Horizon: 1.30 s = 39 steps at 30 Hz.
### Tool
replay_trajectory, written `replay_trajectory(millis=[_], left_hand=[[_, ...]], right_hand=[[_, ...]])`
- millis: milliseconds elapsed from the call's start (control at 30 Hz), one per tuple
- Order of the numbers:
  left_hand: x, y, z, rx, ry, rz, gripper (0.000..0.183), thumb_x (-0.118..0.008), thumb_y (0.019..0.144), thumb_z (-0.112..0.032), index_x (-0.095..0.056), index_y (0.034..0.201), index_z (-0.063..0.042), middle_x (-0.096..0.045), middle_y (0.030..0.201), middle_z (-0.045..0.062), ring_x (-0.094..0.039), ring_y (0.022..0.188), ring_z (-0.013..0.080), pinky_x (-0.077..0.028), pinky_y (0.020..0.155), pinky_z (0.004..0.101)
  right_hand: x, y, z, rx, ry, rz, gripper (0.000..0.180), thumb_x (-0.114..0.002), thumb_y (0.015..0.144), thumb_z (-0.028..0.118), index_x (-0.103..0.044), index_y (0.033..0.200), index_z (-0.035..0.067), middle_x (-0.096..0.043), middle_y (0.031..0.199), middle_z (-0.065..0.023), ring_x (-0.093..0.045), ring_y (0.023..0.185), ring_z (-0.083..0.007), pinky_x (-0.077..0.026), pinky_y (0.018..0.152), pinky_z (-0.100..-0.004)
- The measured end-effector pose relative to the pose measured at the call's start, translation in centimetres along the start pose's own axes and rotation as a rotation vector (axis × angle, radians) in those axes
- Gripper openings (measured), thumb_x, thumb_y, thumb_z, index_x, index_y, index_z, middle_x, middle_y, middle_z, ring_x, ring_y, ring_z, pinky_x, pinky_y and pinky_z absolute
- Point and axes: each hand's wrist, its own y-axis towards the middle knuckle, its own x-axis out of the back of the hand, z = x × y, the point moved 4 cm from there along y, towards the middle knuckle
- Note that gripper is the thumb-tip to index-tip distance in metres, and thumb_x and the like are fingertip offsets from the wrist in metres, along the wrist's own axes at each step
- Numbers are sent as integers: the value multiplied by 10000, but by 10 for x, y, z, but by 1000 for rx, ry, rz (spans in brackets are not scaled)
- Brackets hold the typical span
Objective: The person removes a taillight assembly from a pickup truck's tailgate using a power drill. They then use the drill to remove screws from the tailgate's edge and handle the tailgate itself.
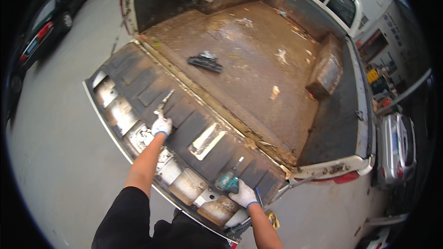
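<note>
The lowered tailgate (187, 124) of a pickup truck lies flat in front of me, its long opening along the near side showing bare inner metal. My left hand (162, 125), in a white glove with a blue cuff, reaches over it with fingertips at a slim metal part (164, 102). Whether the fingers grip that part or only touch it is unclear. My right hand (245, 194), gloved alike, is around the handle of a teal cordless impact driver (225, 181). Its bit points away from me. A blue-handled screwdriver (258, 193) lies beside the right wrist.
Beyond the hinge gap, the rusty truck bed (242, 62) holds a black plastic piece (205, 63) and scattered scraps. Wheel arches (325, 69) rise at both sides. A yellow box (273, 219) is near my right forearm. A dark car (52, 24) stands left, a silver car (398, 148) right.
</note>
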Motion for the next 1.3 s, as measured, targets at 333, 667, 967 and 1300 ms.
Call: replay_trajectory(millis=[333, 667, 967, 1300], left_hand=[[-18, 21, 11, 24, -644, 151, 171, -562, 934, -199, -609, 992, -46, -699, 818, 143, -610, 553, 212, -485, 500, 363], [-15, -312, -28, 376, -1167, 1141, 278, -536, 879, -123, -568, 1150, -73, -561, 807, 66, -454, 477, 152, -385, 393, 274], [-41, -362, -55, -234, -621, 1233, 198, -556, 893, -78, -633, 1063, -8, -614, 888, 67, -600, 860, 160, -504, 784, 309], [-80, -471, -57, -214, -339, 1223, 145, -585, 892, -77, -637, 1017, -25, -625, 838, 47, -598, 764, 133, -501, 699, 278]], right_hand=[[-2, -3, 1, 35, -287, -227, 759, -753, 792, 402, -510, 1408, 31, -653, 1175, -198, -613, 1128, -368, -521, 924, -477], [8, -17, -118, -384, -282, -464, 264, -683, 795, 146, -614, 1035, 60, -671, 970, -203, -714, 821, -393, -598, 721, -507], [9, -98, -127, -655, 326, -612, 347, -601, 832, 288, -663, 989, -15, -697, 984, -319, -677, 966, -483, -530, 897, -543], [-124, -169, -126, -669, 650, -567, 414, -631, 895, 389, -698, 1037, 6, -734, 886, -214, -729, 853, -352, -562, 791, -486]])
